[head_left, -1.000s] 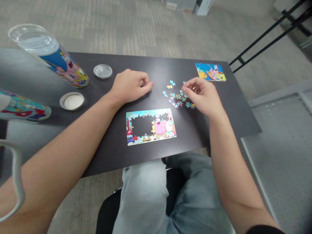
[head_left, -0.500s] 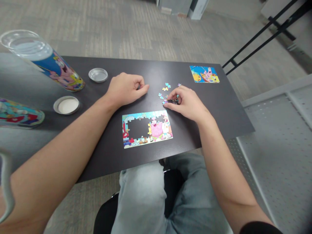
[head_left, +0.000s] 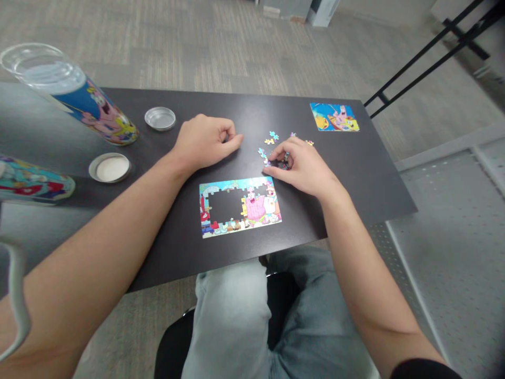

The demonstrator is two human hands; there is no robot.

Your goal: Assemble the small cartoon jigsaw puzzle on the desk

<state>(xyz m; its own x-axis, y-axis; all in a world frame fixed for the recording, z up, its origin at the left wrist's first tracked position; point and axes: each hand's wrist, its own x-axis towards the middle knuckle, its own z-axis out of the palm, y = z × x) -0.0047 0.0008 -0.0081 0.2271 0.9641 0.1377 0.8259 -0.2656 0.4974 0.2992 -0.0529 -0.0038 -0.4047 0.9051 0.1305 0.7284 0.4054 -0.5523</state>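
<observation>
My left hand (head_left: 209,139) rests on the dark table in a loose fist, with nothing visible in it. My right hand (head_left: 298,160) is bent over a small heap of loose jigsaw pieces (head_left: 269,141). Its thumb and index finger close around a puzzle piece (head_left: 267,162) at the near left side of the heap; the palm and fingers partly hide other pieces. Just in front of both hands lies a partly filled jigsaw puzzle (head_left: 255,209). Its border and right side hold pink and blue cartoon pieces, while a dark gap shows at the centre left.
A finished-looking cartoon puzzle (head_left: 335,117) lies at the table's far right corner. To the left are two round lids (head_left: 160,119), a tall cartoon-printed tube (head_left: 104,116) and a second printed tube (head_left: 35,179). The table's (head_left: 366,179) right edge adjoins a grey perforated panel.
The view has shifted slightly. My right fingertips have moved a little around the piece at the heap's edge. The left hand stays in place, and the jigsaw looks the same.
</observation>
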